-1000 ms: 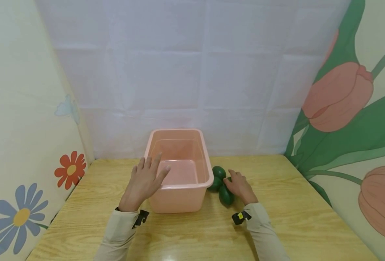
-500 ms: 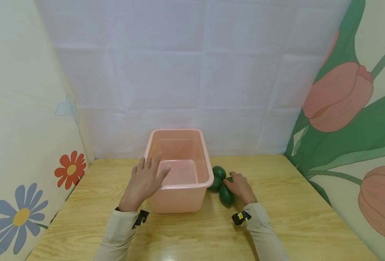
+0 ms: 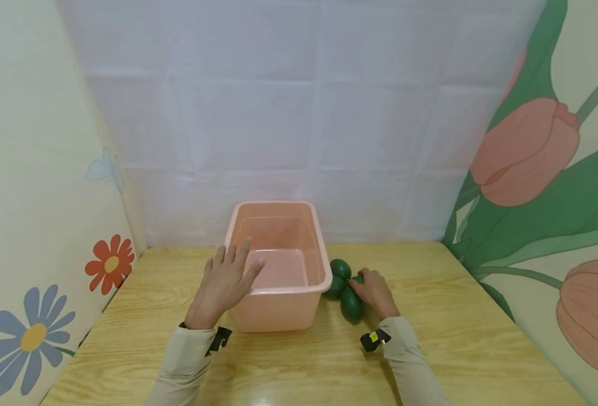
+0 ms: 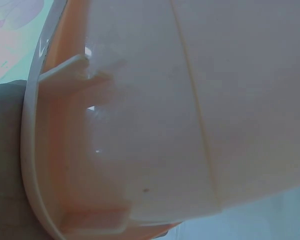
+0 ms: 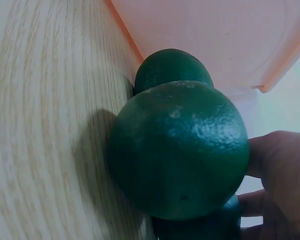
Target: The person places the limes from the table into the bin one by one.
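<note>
A pink plastic tub [image 3: 280, 310] stands on the wooden table. My left hand [image 3: 222, 285] rests over its near left rim with fingers spread and straight; the left wrist view shows the tub's outer wall [image 4: 150, 125] and ribbed rim. Several dark green avocados cluster against the tub's right side. One far avocado [image 3: 340, 268] and another avocado [image 3: 335, 287] lie closest to it, and a near avocado [image 3: 351, 305] lies in front, large in the right wrist view. My right hand [image 3: 375, 293] grips a further avocado [image 3: 359, 279], mostly hidden under its curled fingers and thumb.
The wooden tabletop [image 3: 461, 327] extends to both sides of the tub. Behind it hangs a creased white cloth [image 3: 278, 124]. Flower-printed panels flank the table, one left panel [image 3: 30, 186] and one right panel [image 3: 532, 225].
My right hand's fingers have drawn in and curled round the avocado beneath them. The left hand and the tub keep their places.
</note>
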A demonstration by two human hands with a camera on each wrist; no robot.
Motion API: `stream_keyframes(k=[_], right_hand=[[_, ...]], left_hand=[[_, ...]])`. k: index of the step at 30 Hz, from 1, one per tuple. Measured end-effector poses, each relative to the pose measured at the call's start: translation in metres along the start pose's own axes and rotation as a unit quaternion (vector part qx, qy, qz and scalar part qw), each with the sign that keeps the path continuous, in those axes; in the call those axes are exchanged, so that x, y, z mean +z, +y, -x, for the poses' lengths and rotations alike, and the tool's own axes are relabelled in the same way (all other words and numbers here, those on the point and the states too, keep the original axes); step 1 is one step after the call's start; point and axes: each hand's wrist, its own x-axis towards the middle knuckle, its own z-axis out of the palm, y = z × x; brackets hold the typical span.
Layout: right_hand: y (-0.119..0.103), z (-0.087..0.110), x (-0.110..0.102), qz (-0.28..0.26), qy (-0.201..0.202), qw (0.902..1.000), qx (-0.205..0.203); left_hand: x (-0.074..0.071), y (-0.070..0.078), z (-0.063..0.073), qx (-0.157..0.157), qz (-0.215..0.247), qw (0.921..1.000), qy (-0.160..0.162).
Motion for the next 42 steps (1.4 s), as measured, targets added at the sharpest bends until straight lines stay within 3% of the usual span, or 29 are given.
stream_keyframes(k=[42], right_hand=[[-0.009,0.003,-0.011,-0.025,0.082,0.9963,-0.01]], left_hand=[[-0.001,0.003,0.0,-0.006,0.007,1.0,-0.001]])
